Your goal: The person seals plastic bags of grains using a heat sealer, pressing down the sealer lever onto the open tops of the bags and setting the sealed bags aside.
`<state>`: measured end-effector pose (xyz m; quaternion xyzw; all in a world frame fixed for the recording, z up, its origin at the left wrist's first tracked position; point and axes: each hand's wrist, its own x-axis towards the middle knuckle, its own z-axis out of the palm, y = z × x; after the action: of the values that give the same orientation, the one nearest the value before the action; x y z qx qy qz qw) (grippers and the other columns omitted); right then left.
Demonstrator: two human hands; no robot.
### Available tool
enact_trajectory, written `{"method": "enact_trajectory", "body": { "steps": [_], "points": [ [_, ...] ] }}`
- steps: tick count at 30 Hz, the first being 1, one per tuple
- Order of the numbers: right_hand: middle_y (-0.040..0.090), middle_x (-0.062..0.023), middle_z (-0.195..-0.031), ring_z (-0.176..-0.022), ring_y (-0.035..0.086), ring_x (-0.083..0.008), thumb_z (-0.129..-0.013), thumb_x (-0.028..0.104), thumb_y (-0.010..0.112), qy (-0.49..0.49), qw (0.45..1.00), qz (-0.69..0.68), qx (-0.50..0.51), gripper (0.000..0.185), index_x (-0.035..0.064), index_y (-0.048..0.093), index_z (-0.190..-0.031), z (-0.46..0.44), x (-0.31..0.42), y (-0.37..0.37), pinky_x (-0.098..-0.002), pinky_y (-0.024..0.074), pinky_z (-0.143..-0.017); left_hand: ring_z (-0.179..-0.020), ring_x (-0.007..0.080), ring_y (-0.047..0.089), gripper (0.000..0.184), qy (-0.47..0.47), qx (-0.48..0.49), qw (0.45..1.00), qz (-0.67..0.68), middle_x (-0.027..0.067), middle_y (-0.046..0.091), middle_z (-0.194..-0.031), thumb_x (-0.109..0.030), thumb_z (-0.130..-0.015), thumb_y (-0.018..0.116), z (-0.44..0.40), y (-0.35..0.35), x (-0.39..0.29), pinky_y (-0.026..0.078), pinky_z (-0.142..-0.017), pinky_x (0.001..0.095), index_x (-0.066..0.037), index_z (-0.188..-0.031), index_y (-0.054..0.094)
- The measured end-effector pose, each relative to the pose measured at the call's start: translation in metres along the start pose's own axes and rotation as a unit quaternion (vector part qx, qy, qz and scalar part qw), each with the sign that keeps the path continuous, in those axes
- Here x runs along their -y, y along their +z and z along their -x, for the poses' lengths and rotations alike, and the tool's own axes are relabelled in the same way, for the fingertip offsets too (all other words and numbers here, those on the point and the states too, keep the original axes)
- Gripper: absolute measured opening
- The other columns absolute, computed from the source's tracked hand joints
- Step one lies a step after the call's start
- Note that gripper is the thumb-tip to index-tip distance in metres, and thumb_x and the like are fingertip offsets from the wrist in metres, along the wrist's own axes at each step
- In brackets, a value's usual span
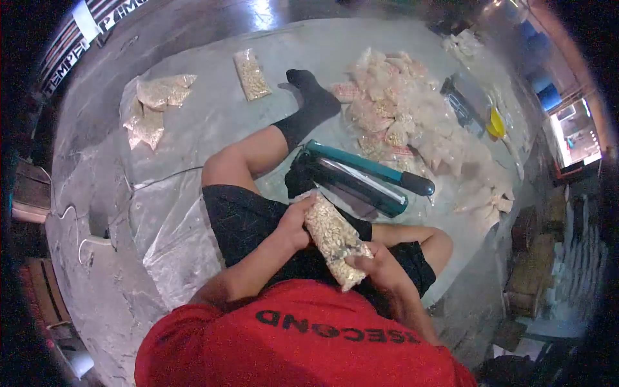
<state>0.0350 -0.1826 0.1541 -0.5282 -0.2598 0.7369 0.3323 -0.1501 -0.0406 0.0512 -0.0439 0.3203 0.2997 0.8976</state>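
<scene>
Just on the near side of the teal sealer [361,160], above the lap: 1 clear bag [327,231] of pale, small pieces, gripped between 2 hands. Left hand [295,220] closed around the end nearer the sealer, with thumb near the edge. Right hand [382,264] closed on the opposite end, with thumb pressed into the film. Lying slantwise, lengthwise between the hands.

Handling, as judged: support the weight from beneath, spread across the fingers, not hung from a pinched corner. Press gently with the thumb to level the contents; avoid hard squeezing, with a risk of crushed pieces or a strained seam. Smooth creases outward. Check each end for a gap before tilting. Cannot tell whether closed at either end.

Containers: fill of the held bag plump, spread along most of its length, with a clearer patch of film near the right thumb. Exact kind of pieces not readable; possibly beans or nuts.

Right of and beyond the sealer: large heap of clear bags [387,106], with similar pale contents and red print on some; too overlapped to count. Left of and beyond the sealer, past the sock [313,103]: 1 single filled bag [251,76], flat on the plastic sheet [171,255]. Farther left of the sealer: small group of filled bags [164,93], partly overlapping. Far right of the sealer, past the heap: yellow object [495,122], use unclear.
</scene>
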Motion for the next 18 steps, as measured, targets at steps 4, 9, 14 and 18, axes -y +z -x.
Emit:
{"method": "enact_trajectory", "body": {
  "steps": [4,9,14,18],
  "points": [
    [0.073,-0.0033,-0.103,-0.09,0.066,-0.0116,-0.093,0.026,0.072,-0.026,0.999,0.025,0.017,0.033,0.0001,0.068,-0.113,0.001,-0.01,-0.016,-0.0283,0.0518,-0.086,-0.102,0.0347,0.068,0.03,-0.003,0.015,1.0,-0.003,0.0179,0.069,-0.11,-0.023,-0.099,0.062,-0.017,0.003,-0.024,0.053,-0.097,0.0526,-0.001,-0.118,0.061],
    [0.071,-0.0109,-0.11,-0.096,0.068,-0.0171,-0.097,0.024,0.066,-0.064,0.993,0.088,-0.036,0.036,-0.0024,0.062,-0.122,-0.01,-0.042,-0.047,-0.0324,0.0534,-0.088,-0.102,0.0335,0.067,0.032,0.208,0.014,0.963,-0.173,0.0158,0.068,-0.11,-0.016,-0.097,0.061,-0.014,0.042,-0.096,0.055,-0.095,0.0498,0.001,-0.124,0.059],
    [0.07,-0.021,-0.101,-0.095,0.067,-0.0345,-0.093,0.027,0.068,-0.151,0.848,0.361,-0.358,0.034,-0.0015,0.066,-0.111,0.005,-0.044,-0.125,-0.0442,0.0526,-0.089,-0.11,0.0313,0.063,0.048,0.374,-0.144,0.723,-0.562,0.0194,0.066,-0.121,-0.021,-0.09,0.066,-0.003,0.115,-0.252,0.052,-0.094,0.042,-0.005,-0.134,0.061],
    [0.071,-0.0223,-0.101,-0.096,0.069,-0.0398,-0.091,0.033,0.067,-0.162,0.746,0.39,-0.516,0.037,0.0006,0.067,-0.107,0.032,-0.018,-0.208,-0.0466,0.0537,-0.086,-0.098,0.0193,0.067,0.041,0.54,-0.109,0.561,-0.618,0.012,0.07,-0.116,-0.025,-0.093,0.072,-0.051,0.147,-0.358,0.055,-0.084,0.0365,0.003,-0.123,0.067]
  ]
}}
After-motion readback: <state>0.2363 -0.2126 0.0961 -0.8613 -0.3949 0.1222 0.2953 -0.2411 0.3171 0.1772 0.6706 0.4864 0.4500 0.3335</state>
